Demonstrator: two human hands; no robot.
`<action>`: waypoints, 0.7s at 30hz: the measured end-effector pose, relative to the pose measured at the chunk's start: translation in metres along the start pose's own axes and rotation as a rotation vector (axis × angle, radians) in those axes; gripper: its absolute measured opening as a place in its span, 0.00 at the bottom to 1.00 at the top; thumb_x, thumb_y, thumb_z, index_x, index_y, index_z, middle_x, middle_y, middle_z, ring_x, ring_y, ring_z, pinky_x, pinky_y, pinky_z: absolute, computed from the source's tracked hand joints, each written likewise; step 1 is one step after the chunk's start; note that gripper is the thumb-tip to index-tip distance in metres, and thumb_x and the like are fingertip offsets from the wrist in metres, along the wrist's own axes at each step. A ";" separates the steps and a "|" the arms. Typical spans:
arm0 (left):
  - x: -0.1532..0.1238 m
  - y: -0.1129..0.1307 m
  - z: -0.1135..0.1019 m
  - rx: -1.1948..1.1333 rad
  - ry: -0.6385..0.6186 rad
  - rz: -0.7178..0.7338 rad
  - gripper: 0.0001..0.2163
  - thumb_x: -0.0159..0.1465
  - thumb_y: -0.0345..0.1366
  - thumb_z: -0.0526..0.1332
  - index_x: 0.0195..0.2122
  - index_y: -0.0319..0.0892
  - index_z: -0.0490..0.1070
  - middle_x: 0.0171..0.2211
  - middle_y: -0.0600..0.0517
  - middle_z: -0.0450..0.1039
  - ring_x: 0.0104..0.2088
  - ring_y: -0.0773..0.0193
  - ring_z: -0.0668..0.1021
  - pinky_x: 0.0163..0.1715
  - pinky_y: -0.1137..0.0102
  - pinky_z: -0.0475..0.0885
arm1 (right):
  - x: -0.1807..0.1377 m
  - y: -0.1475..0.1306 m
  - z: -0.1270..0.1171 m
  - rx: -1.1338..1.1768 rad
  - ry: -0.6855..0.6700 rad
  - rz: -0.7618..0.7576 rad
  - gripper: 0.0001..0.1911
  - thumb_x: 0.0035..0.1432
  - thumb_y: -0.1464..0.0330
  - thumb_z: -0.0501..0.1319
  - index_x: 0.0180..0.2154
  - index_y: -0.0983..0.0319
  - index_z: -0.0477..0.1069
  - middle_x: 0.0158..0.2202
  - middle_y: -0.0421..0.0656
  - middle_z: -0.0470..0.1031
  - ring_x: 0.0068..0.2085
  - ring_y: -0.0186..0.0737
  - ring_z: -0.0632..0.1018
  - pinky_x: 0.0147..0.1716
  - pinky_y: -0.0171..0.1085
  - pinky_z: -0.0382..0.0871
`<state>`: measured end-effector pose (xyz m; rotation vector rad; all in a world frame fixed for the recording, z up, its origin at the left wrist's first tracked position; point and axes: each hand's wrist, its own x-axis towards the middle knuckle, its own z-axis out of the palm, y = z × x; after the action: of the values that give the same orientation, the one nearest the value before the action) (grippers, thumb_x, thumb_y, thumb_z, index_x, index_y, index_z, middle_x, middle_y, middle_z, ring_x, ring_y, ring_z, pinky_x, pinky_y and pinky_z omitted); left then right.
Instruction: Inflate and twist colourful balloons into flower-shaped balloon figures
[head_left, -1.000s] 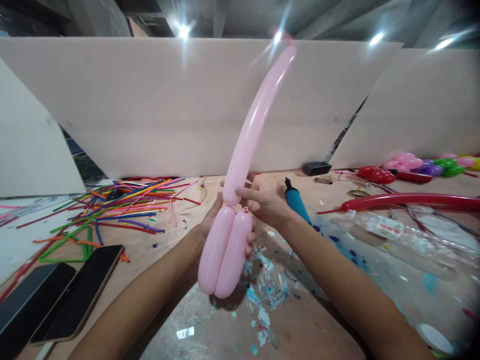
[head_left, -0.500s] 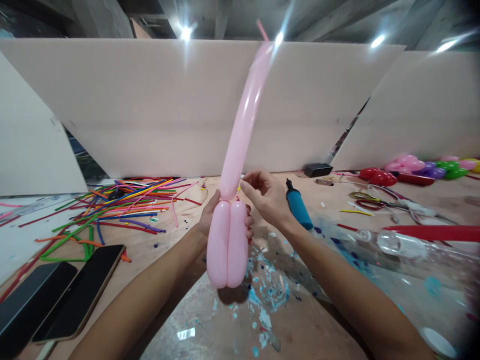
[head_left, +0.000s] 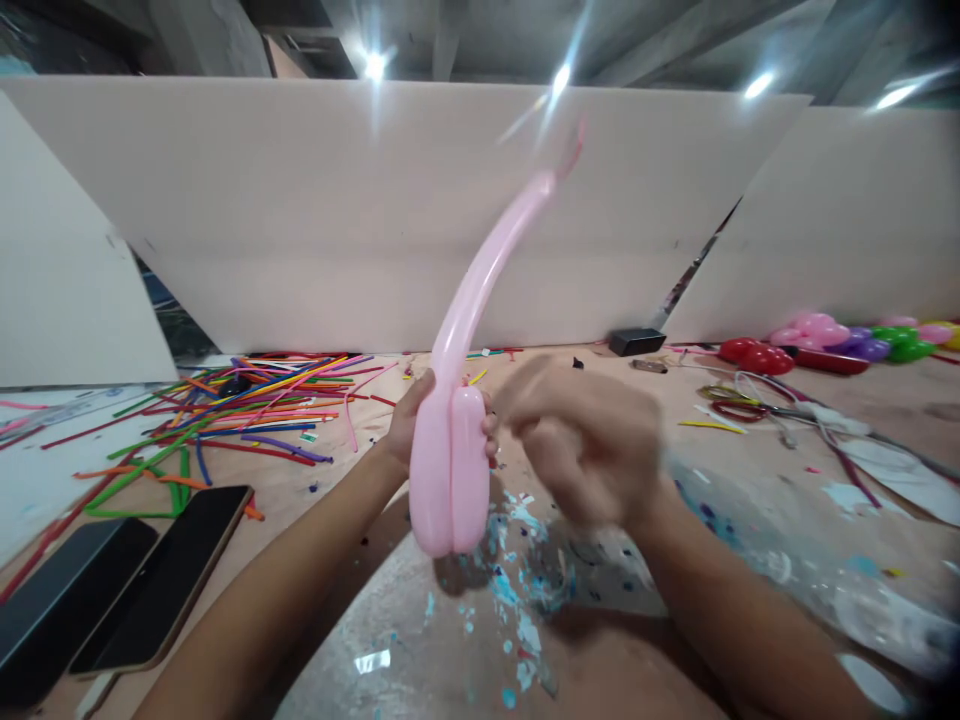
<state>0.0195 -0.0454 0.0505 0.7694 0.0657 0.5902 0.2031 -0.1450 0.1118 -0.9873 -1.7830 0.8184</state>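
Note:
A long pale pink modelling balloon (head_left: 452, 440) is folded into two short side-by-side segments, with a long tail curving up and to the right. My left hand (head_left: 409, 425) is wrapped round the folded pair from behind. My right hand (head_left: 585, 440) hovers just right of the balloon, smeared by motion; its fingers look curled, and I cannot make out whether it holds anything.
Several uninflated coloured balloons (head_left: 247, 410) lie scattered at the left. Two dark phones (head_left: 161, 585) lie at the front left. Red, pink, purple and green inflated balloons (head_left: 817, 335) sit at the far right. White boards (head_left: 337, 220) wall off the back. Paint flecks cover the table.
My right hand has left the twist at the balloon's joint and swung down to the right, now covering the blue pump. The balloon's tail has bent over to the right and dropped lower.

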 end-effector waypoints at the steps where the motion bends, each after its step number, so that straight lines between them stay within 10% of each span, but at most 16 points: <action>1: 0.000 0.001 -0.002 0.033 0.008 0.001 0.27 0.54 0.59 0.59 0.39 0.38 0.70 0.32 0.46 0.74 0.34 0.55 0.77 0.37 0.62 0.71 | 0.019 0.008 -0.007 -0.092 0.030 0.000 0.19 0.55 0.49 0.60 0.27 0.58 0.72 0.26 0.45 0.69 0.35 0.45 0.73 0.30 0.40 0.64; 11: 0.011 -0.017 0.008 1.015 0.345 0.046 0.17 0.60 0.51 0.61 0.34 0.39 0.70 0.29 0.49 0.70 0.30 0.61 0.72 0.32 0.67 0.65 | 0.072 0.065 -0.013 -0.032 -0.003 0.179 0.20 0.50 0.52 0.68 0.32 0.62 0.71 0.28 0.45 0.72 0.27 0.38 0.71 0.23 0.37 0.62; 21: 0.007 -0.034 0.005 0.052 -0.106 -0.287 0.24 0.52 0.53 0.62 0.38 0.35 0.72 0.28 0.47 0.73 0.30 0.57 0.77 0.35 0.62 0.70 | 0.069 0.062 -0.006 0.398 -0.143 0.222 0.16 0.42 0.65 0.73 0.30 0.64 0.70 0.25 0.38 0.69 0.24 0.29 0.67 0.21 0.31 0.59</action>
<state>0.0427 -0.0646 0.0326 0.8237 0.0918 0.2758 0.2075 -0.0549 0.0885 -0.8843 -1.5573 1.3528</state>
